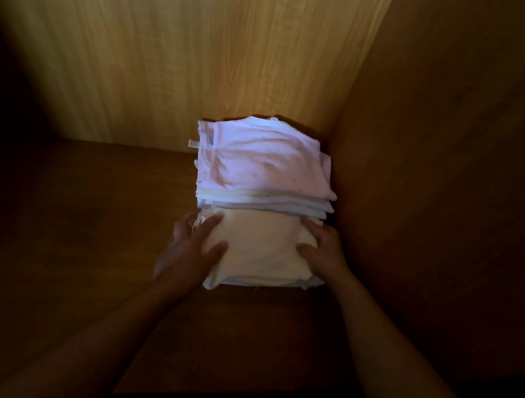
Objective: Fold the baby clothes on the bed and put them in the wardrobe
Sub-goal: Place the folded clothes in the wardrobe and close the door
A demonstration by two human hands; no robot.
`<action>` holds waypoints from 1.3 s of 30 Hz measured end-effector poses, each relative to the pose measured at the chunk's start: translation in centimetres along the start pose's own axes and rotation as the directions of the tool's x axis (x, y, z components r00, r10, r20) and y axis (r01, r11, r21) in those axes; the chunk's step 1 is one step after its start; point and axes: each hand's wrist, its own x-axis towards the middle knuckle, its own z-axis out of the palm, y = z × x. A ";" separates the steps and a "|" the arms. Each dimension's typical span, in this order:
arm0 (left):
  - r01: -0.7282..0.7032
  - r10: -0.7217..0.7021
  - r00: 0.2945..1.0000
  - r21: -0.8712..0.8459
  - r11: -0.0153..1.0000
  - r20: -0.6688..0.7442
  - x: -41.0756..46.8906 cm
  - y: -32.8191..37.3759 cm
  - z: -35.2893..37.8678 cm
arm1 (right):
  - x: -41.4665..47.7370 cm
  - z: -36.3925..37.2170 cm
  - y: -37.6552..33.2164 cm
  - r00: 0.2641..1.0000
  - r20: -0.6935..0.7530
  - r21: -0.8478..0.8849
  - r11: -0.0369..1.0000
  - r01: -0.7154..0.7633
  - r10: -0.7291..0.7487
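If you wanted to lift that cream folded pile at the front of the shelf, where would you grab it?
Probably by its left and right edges, reaching in from the open front, one hand per side, where the left hand and right hand touch it now. The cream pile is soft, layered cloth, so it likely needs two-sided support. The pink-topped stack blocks the back.

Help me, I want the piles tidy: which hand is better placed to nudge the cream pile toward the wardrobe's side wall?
Left, probably. The left hand lies on the left edge of the cream pile, opposite the side wall; the right hand sits on the wall side.
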 end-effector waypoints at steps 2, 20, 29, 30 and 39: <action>0.042 -0.039 0.999 0.143 0.989 -0.021 -0.6 1.0 -0.3 | 0.0 -0.1 -0.2 1.000 0.000 -0.124 0.992 0.010 -0.010; -0.323 0.201 0.944 0.609 0.725 0.262 -5.5 11.4 -8.7 | -8.7 -4.9 -10.4 0.973 0.175 -0.708 0.668 0.231 -0.152; -0.300 0.180 0.950 0.575 0.761 0.256 -12.8 25.9 -24.9 | -19.4 -14.5 -28.2 0.967 0.184 -0.622 0.740 0.254 -0.177; -0.295 0.177 0.951 0.575 0.763 0.253 -13.5 27.7 -27.1 | -20.6 -16.0 -30.6 0.967 0.184 -0.617 0.746 0.252 -0.175; -0.200 0.131 0.978 0.571 0.796 0.160 -21.4 43.7 -45.3 | -30.9 -29.0 -51.0 0.952 0.194 -0.602 0.738 0.305 -0.235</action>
